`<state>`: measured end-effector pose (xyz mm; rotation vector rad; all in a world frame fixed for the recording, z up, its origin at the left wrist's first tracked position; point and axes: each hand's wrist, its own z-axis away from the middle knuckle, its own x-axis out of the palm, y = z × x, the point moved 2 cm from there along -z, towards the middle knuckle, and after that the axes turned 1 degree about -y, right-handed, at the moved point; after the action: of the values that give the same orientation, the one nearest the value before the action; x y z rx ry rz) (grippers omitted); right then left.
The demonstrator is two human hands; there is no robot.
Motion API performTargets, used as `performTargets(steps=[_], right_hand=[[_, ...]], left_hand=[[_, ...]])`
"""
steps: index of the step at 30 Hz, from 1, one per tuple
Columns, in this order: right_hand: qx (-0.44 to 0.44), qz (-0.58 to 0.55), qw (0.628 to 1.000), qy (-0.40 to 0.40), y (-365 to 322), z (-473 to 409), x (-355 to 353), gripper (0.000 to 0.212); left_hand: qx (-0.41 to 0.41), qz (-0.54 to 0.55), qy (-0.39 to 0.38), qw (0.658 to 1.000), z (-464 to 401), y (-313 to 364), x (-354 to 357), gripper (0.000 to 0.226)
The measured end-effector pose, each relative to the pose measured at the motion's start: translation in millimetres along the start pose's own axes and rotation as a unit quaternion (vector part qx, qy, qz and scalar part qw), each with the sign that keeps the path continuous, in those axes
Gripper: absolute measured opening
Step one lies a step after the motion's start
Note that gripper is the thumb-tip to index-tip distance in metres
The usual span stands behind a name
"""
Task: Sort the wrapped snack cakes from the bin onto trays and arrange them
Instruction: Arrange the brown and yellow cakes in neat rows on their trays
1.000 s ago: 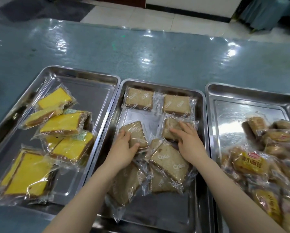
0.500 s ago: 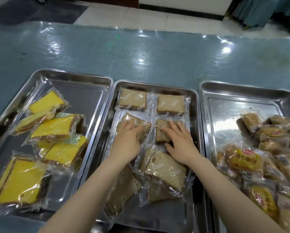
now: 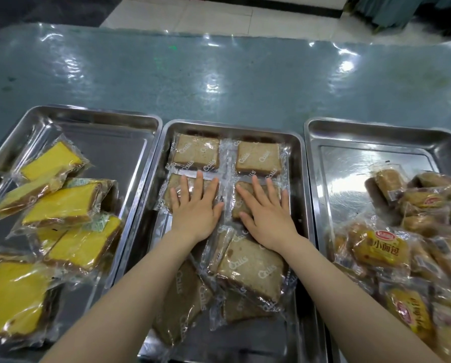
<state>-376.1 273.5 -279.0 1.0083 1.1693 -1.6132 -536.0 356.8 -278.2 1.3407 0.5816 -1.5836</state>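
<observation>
Left hand (image 3: 196, 208): fingers straight and spread, palm down, pressing flat on a wrapped brown cake (image 3: 172, 191) in the second row, left side, of the middle tray (image 3: 301, 205). Nothing is gripped.

Right hand (image 3: 267, 214): fingers likewise straight and spread, palm down, pressing flat on a second wrapped brown cake (image 3: 241, 197) in the second row, right side, of the same tray. Nothing is gripped. The two hands lie side by side, near each other but apart.

Far row, middle tray: two brown cakes in clear printed wrappers, the left one (image 3: 196, 152) and the right one (image 3: 258, 158), lying flat and square to the tray's far wall, just beyond the fingertips.

Near part, middle tray: loose brown cakes (image 3: 250, 268) overlapping at angles, partly under the forearms.

Left tray (image 3: 119, 121): yellow wrapped cakes (image 3: 62, 203) in a loose overlapping group along its left and near part; the far right part shows bare metal.

Right tray (image 3: 376, 129): small wrapped bread rolls (image 3: 381, 248) with orange and red labels, heaped at its right and near side; the far left part shows bare metal.

Support: all three trays stand side by side, rims nearly touching, on a table (image 3: 219, 82) under glossy blue-green plastic. Tiled floor (image 3: 219, 11) lies beyond the table's far edge.
</observation>
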Motion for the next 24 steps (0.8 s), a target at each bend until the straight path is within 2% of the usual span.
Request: performTargets(steps=[8, 11, 15, 17, 19, 20, 22, 24], right_hand=[[-0.001, -0.002, 1.0, 0.024, -0.7, -1.5, 2.4, 0.061], [-0.003, -0.041, 0.999, 0.027, -2.1, 0.1, -4.0, 0.062], [0.004, -0.128, 0.986, 0.11, -2.9, 18.9, -25.8, 0.059], [0.004, -0.201, 0.971, 0.128, -1.3, 36.2, -33.7, 0.05], [0.007, -0.242, 0.965, 0.097, -2.6, 56.7, -33.7, 0.042], [0.006, -0.243, 0.968, 0.059, -5.5, 67.0, -30.2, 0.047], [-0.003, -0.213, 0.976, -0.038, -13.7, 86.4, -18.5, 0.071], [0.0, -0.199, 0.976, -0.089, -20.8, 101.8, -8.2, 0.092]], left_hand=[[-0.01, 0.002, 0.007, 1.0, -10.3, 1.4, 0.6, 0.062], [-0.01, 0.026, 0.018, 0.999, -8.0, 3.2, -4.6, 0.065], [0.011, 0.048, 0.12, 0.992, 20.2, -8.7, -18.2, 0.069], [-0.004, 0.105, 0.14, 0.985, 44.1, -22.3, -21.7, 0.069], [-0.018, 0.196, 0.128, 0.972, 71.6, -34.1, -21.6, 0.069], [-0.022, 0.231, 0.123, 0.965, 86.1, -38.7, -20.8, 0.067], [-0.029, 0.274, 0.109, 0.955, 114.8, -44.8, -17.9, 0.061], [-0.033, 0.284, 0.081, 0.955, 141.0, -47.1, -12.4, 0.059]])
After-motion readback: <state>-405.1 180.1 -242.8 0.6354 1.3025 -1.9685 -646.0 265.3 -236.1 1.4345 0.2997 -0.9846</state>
